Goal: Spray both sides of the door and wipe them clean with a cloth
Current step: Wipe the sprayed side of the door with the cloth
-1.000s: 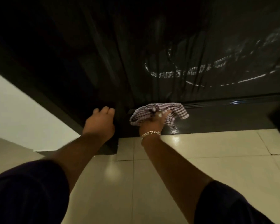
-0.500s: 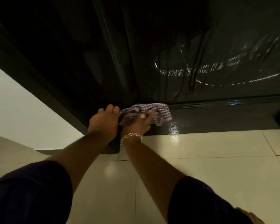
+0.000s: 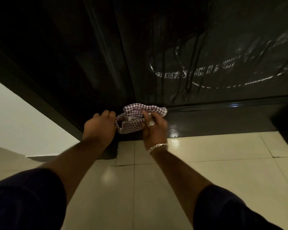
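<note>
A dark glossy door [image 3: 206, 47] fills the upper view, with wet streaks running down its panel. A purple-and-white checked cloth [image 3: 133, 118] is bunched at the door's bottom left corner. My right hand [image 3: 154, 128], with a ring and a chain bracelet, grips the cloth's right side. My left hand [image 3: 99, 127] is against the cloth's left end at the door's edge, fingers curled; whether it grips the cloth or the door edge I cannot tell. No spray bottle is in view.
Cream floor tiles [image 3: 206, 155] run up to the door's bottom rail. A pale wall [image 3: 23, 122] lies left of the dark door frame [image 3: 32, 90]. A dark object [image 3: 286, 123] sits at the right edge near the floor.
My right hand slid the cloth left along the bottom rail to the door's corner, then turned palm-up. The cloth now meets my left hand, which stayed at the door's edge.
</note>
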